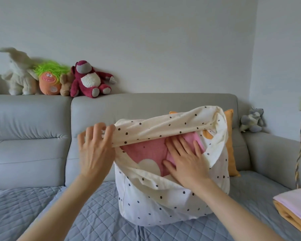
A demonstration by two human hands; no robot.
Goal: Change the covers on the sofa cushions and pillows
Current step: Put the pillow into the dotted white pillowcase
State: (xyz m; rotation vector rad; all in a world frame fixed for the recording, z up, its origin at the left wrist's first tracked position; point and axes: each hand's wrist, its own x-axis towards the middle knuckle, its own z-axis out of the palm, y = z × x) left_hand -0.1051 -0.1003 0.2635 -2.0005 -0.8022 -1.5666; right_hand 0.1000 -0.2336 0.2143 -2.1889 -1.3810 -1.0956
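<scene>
A cream cover with black dots (163,202) stands upright on the sofa seat, its mouth open at the top. Inside it shows a pink pillow (146,152) with a cream shape on it. My left hand (96,150) grips the rolled upper edge of the cover at its left end, fingers curled over the fabric. My right hand (186,162) lies flat on the pink pillow inside the opening, fingers straight and spread. The lower part of the pillow is hidden by the cover.
An orange cushion (231,146) leans on the grey sofa back (146,105) behind the cover. Folded pink and orange cloths (295,209) lie at the right on the blue quilted seat pad (85,214). Plush toys (87,79) sit on the sofa top; a grey one (252,122) rests on the right arm.
</scene>
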